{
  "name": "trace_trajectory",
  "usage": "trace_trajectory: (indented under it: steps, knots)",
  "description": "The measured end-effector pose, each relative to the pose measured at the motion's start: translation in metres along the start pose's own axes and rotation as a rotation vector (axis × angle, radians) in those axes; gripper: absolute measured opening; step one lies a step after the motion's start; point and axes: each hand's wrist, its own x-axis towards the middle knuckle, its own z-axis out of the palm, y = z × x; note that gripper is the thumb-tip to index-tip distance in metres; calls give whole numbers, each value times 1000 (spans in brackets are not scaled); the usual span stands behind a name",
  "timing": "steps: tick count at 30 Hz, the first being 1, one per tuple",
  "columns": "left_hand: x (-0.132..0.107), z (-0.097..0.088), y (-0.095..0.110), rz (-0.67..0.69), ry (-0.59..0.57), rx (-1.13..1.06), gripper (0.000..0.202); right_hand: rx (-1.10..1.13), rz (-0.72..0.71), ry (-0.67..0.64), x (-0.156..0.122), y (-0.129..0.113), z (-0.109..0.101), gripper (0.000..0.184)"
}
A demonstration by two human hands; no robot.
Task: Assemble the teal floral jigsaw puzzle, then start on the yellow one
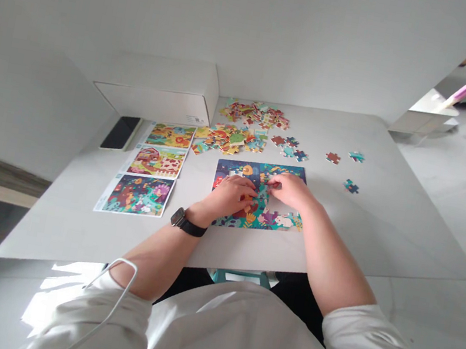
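Note:
A partly assembled jigsaw puzzle point(247, 222) with a dark blue border lies in front of me, a white rabbit and plants showing along its lower edge. Across its left half rests my left hand point(233, 193), palm down with the fingers loosely stretched, covering part of the picture. My right hand point(289, 190) is over the upper right of the puzzle, thumb and fingers pinched on a small puzzle piece that is mostly hidden by them. Gaps show in the puzzle around the right hand. Several loose dark pieces point(300, 156) lie just beyond the puzzle's far edge.
Two heaps of loose pieces, a pinkish one point(255, 114) and a yellow-orange one point(230, 139), lie toward the wall. Single pieces point(351, 186) are scattered at right. Picture sheets point(140, 195), a phone point(121, 133) and a white box point(155, 104) occupy the left.

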Motion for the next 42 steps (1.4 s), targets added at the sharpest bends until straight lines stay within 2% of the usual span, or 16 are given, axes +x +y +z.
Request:
trace_trajectory:
  steps: [10,17,22,27,30,33,37,42]
  knots:
    - [0,0,-1,-1,-4,-5,16,62,46,-15,1,-5,3,11]
    - [0,-2,1,-15,-7,-19,5,319,104,-86,7,1,7,9]
    - [0,-1,-1,8,-8,-25,6,569,156,-117,3,4,-11,9]
    - [1,0,-2,5,-13,-7,9,684,201,-4,-3,22,-35,22]
    - [0,2,-2,1,-13,0,11,686,230,-39,-3,32,-39,25]
    - [-1,3,-4,0,-13,7,13,642,233,-117,0,37,-32,23]
    - [-2,4,-4,1,8,12,15,443,209,-133,6,41,-21,15]
    - [0,0,4,19,54,2,16,191,167,-123,8,39,-21,2]
